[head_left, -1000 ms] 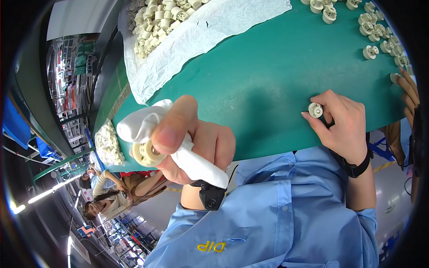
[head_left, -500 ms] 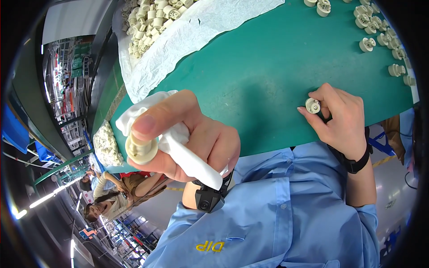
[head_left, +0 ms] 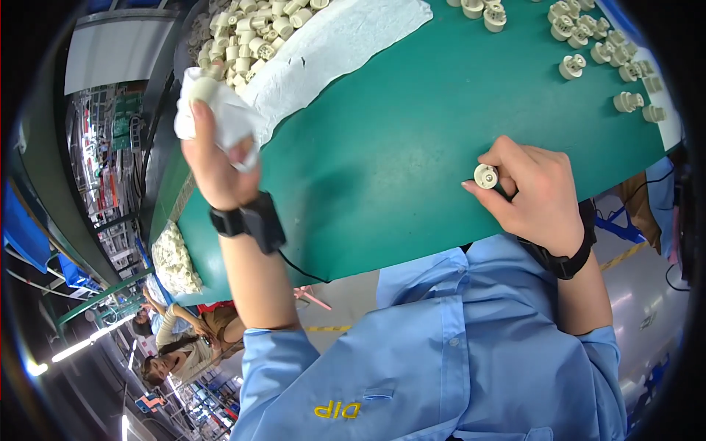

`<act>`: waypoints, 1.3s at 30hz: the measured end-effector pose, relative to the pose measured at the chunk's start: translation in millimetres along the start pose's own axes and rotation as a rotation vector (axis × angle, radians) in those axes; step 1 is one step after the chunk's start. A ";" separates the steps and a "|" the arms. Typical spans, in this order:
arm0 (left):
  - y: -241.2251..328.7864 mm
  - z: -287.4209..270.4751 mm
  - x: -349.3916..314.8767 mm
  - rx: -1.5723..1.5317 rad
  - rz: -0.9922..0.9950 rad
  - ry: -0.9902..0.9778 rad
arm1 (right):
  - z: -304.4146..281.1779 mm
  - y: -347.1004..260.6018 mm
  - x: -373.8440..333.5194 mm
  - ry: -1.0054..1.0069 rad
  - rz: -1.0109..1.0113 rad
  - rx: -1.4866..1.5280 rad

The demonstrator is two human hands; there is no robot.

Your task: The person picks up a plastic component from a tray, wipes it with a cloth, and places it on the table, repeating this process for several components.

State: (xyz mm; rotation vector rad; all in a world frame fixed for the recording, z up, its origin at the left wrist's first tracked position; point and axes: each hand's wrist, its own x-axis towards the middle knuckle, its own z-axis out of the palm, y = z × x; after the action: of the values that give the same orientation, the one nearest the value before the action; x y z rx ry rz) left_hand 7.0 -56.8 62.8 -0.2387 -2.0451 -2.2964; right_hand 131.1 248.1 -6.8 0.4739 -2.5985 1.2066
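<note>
My left hand (head_left: 220, 165) reaches out at the edge of the heap of cream plastic parts (head_left: 254, 33). It is closed on a white cloth (head_left: 193, 121), which hangs around its fingers, slightly smeared by motion. Ahead of the thumb, against the cloth, is a cream cylindrical plastic part (head_left: 204, 90). My right hand (head_left: 540, 191), low over the green table, pinches another round cream plastic part (head_left: 485, 176) between thumb and forefinger. The hollow face of that part, with a small metal spot inside, is turned up.
The heap lies on a white sheet (head_left: 331, 59) on the green table (head_left: 382, 162). Several loose cream parts (head_left: 572, 67) stand at the far right. A clear bag of parts (head_left: 175, 261) sits at the left edge. Another person (head_left: 198, 334) is at the lower left, beyond the table.
My left hand has moved away from me toward the heap, carrying the cloth and the part. My right hand keeps its pinch, showing slightly farther left in the view.
</note>
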 end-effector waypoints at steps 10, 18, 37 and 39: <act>8.1 -27.1 53.4 0.550 0.282 0.202 | -2.2 3.4 -5.1 0.043 0.014 0.033; -17.3 86.5 -54.1 1.019 0.286 -0.735 | -0.7 9.4 -3.2 0.000 0.057 0.089; -49.0 15.0 -39.1 1.035 0.302 -0.338 | -0.5 8.6 -3.2 -0.003 0.047 0.092; -48.0 5.9 -35.2 1.046 0.282 -0.330 | -1.3 6.2 -3.2 -0.003 0.053 0.088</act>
State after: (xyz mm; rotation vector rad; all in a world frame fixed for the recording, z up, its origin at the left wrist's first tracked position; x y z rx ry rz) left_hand 35.3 -47.3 10.9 -0.7757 -2.7941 -0.8596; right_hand 131.8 253.4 -11.4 0.4262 -2.5839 1.3427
